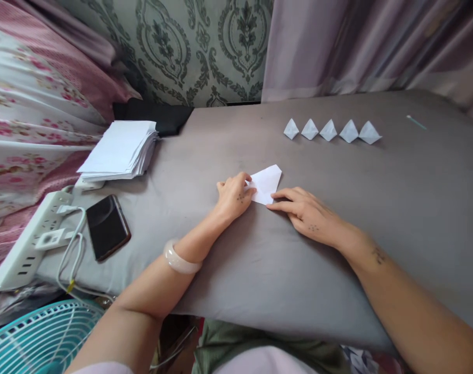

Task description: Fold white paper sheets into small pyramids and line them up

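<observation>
A piece of folded white paper point(266, 183) lies on the grey cloth in front of me, its far right corner pointing away. My left hand point(234, 196) is closed over the paper's left end, with thumb and forefinger on it and the other fingers curled. At the paper's near right edge, my right hand point(304, 212) touches with the tips of its stretched fingers, which are slightly apart. A pale bangle point(180, 258) circles my left wrist. Beyond the paper, to the right, several folded white paper shapes point(328, 130) stand in a row, each peaked at the top.
A stack of white paper point(119, 150) sits at the left, by a black cloth point(154, 115). Nearer are a phone point(108, 227), a power strip point(29, 241) with white cables, and a turquoise fan point(45, 337). A thin stick point(416, 122) lies far right.
</observation>
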`<state>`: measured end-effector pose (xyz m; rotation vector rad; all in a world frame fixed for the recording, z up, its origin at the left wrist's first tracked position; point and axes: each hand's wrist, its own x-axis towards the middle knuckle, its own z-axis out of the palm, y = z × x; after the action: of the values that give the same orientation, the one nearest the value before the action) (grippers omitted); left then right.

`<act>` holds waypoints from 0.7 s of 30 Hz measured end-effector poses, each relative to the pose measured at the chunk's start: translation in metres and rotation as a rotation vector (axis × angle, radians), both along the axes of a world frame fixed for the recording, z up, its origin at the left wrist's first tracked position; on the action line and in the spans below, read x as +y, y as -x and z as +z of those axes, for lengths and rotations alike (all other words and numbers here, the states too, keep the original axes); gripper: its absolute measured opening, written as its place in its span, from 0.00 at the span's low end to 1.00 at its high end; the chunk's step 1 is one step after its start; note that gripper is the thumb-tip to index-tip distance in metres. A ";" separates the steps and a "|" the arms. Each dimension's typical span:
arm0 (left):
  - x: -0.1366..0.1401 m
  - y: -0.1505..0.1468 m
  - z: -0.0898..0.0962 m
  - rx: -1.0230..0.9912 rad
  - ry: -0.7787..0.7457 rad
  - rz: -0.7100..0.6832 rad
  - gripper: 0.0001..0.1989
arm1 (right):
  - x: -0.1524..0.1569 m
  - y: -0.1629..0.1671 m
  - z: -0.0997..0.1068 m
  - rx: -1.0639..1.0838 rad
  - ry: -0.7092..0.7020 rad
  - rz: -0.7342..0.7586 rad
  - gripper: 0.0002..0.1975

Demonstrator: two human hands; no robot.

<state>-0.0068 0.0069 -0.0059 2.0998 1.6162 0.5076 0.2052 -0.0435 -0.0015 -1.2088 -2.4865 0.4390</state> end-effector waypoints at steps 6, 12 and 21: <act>0.000 0.001 0.000 0.158 -0.170 -0.032 0.18 | 0.006 0.004 0.000 0.029 -0.017 -0.029 0.22; 0.006 0.005 -0.002 0.258 -0.281 -0.326 0.18 | 0.007 0.012 -0.004 0.090 -0.101 -0.027 0.19; 0.014 0.012 -0.009 0.173 -0.168 -0.269 0.17 | 0.023 0.016 0.014 0.058 -0.011 0.052 0.11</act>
<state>-0.0189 0.0206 -0.0147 2.5007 1.3877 0.3914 0.1894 -0.0202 0.0128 -1.1138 -2.4720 0.4663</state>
